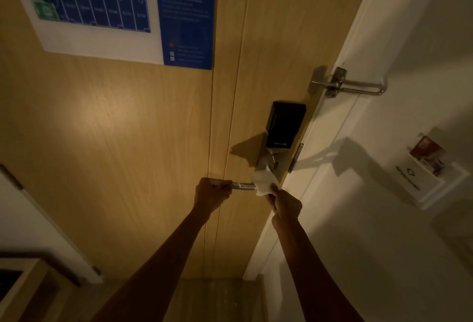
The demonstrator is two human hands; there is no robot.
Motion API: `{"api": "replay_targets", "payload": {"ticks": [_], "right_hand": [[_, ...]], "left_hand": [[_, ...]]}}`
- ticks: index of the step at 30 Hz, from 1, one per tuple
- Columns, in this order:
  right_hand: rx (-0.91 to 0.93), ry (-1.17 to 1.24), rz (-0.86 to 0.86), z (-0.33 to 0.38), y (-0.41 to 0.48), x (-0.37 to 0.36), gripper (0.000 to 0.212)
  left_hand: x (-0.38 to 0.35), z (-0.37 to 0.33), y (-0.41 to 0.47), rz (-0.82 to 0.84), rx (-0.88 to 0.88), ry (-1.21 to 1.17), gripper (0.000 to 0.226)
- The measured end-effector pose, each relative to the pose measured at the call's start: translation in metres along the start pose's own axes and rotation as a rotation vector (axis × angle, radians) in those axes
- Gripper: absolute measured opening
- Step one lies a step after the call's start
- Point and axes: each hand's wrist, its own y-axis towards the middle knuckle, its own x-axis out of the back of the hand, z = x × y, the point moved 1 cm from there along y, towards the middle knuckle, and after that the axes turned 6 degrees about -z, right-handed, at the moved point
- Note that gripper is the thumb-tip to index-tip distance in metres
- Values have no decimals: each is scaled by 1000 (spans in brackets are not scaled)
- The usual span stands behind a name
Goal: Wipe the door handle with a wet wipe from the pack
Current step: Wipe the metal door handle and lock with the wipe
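Note:
A metal lever door handle [244, 186] sticks out to the left from the lock plate on a light wooden door [128, 155]. My left hand [211, 193] is closed around the free end of the handle. My right hand [284, 205] grips a white wet wipe [265, 182] and presses it against the handle's base, where it meets the lock plate. The wipe hides that part of the handle. The pack of wipes is not in view.
A black electronic lock box [285, 124] sits above the handle. Higher up, a metal swing-bar latch [350, 83] bridges door and white frame. A blue floor-plan poster [122, 9] hangs on the door. A key-card holder [427, 168] is on the right wall.

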Motion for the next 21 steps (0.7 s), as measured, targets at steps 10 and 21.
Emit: {"api": "replay_targets", "payload": {"ticks": [10, 21], "right_hand": [[227, -253, -155, -3, 2, -1, 48], [1113, -767, -41, -9, 1, 12, 25]], "left_hand": [[-1, 1, -2, -4, -6, -20, 16], [0, 0, -2, -20, -57, 38, 15]]}}
